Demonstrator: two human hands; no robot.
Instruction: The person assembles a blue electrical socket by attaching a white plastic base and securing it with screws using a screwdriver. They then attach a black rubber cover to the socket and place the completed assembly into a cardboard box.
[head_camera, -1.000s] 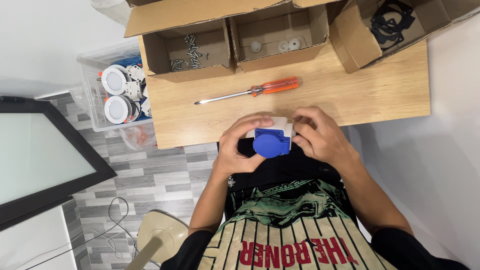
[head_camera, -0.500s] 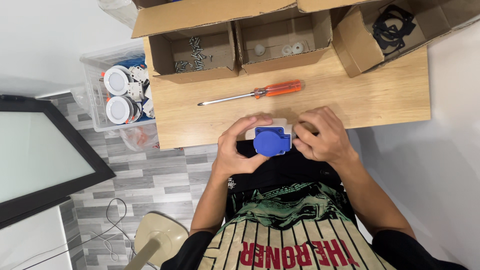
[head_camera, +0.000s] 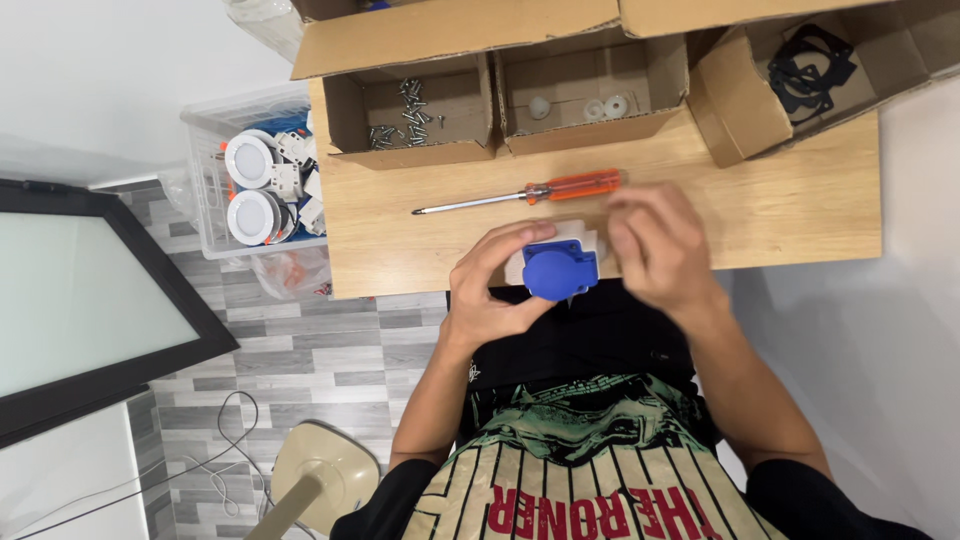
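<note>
Left hand (head_camera: 490, 295) fingers clamped around blue-lidded socket (head_camera: 560, 268) at near edge of wooden surface (head_camera: 800, 200). Right hand (head_camera: 655, 245) blurred, fingers loosely apart, just beside socket, below orange-handled screwdriver (head_camera: 520, 192). Beyond, cardboard box of screws (head_camera: 412, 115).

A single head-worn camera looks almost straight down from above the person's chest, taking in the wooden table (head_camera: 760, 215) and open cardboard boxes (head_camera: 500, 95) at close range, with grey floor at left. The frame's top appears to face away from the wearer.
</note>
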